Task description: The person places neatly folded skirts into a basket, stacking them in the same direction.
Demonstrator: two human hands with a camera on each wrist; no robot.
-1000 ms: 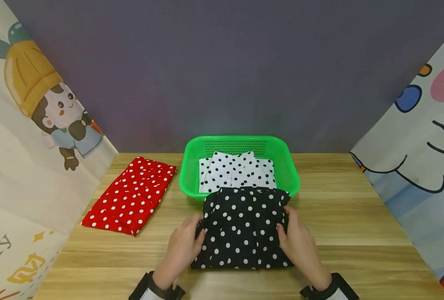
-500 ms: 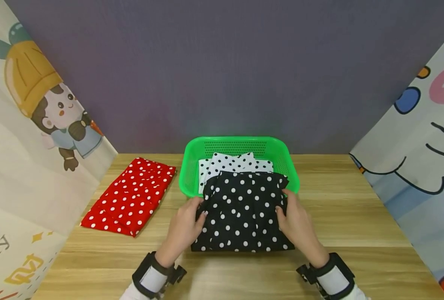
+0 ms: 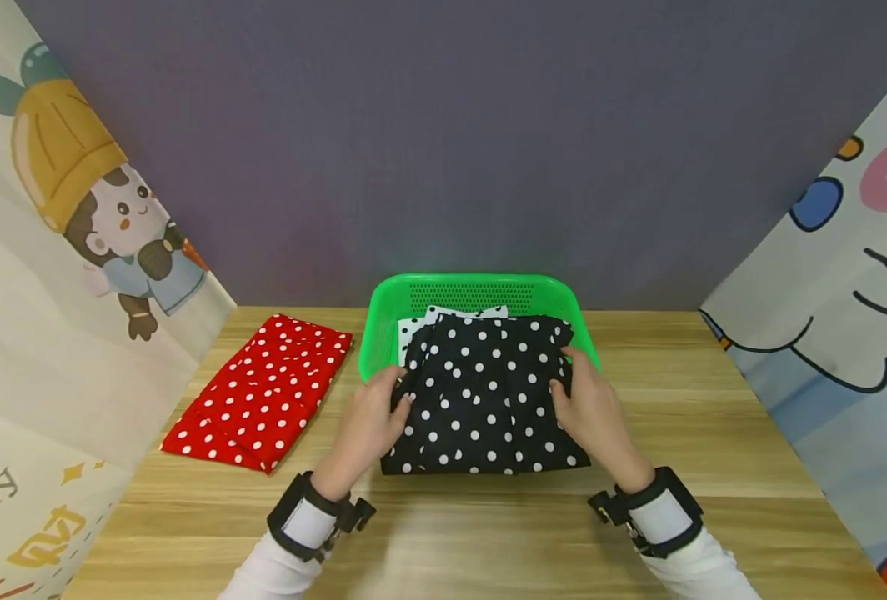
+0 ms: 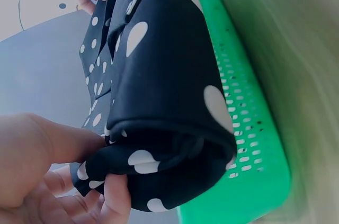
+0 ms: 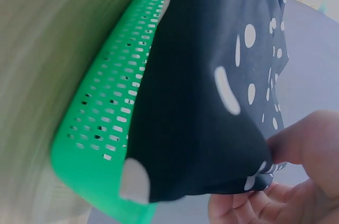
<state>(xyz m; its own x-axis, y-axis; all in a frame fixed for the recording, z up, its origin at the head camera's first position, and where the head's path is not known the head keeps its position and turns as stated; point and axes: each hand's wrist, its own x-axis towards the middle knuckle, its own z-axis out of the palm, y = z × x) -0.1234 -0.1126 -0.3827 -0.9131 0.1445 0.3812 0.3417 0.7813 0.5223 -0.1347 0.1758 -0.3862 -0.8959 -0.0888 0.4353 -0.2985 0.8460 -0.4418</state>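
A folded black cloth with white dots [image 3: 488, 400] is held by its two sides, over the front of a green plastic basket [image 3: 383, 317]. My left hand [image 3: 368, 417] pinches its left edge; in the left wrist view the thumb and fingers grip a layer beside an open fold. On the opposite edge my right hand [image 3: 593, 412] pinches the cloth between thumb and fingers. Beneath the black cloth, a white cloth with black dots [image 3: 410, 333] shows only at its back and left, inside the basket. The basket's front wall [image 5: 106, 113] appears close under the cloth in the right wrist view.
On the left of the wooden table [image 3: 188, 533] lies a folded red cloth with white dots [image 3: 263, 396]. A dark grey panel [image 3: 458, 150] stands behind the basket. Cartoon-printed sheets flank the table on both sides.
Both hands have carried the black dotted cloth away from the person, from in front of the basket to over it. It now covers most of the white cloth. The red cloth stays put.
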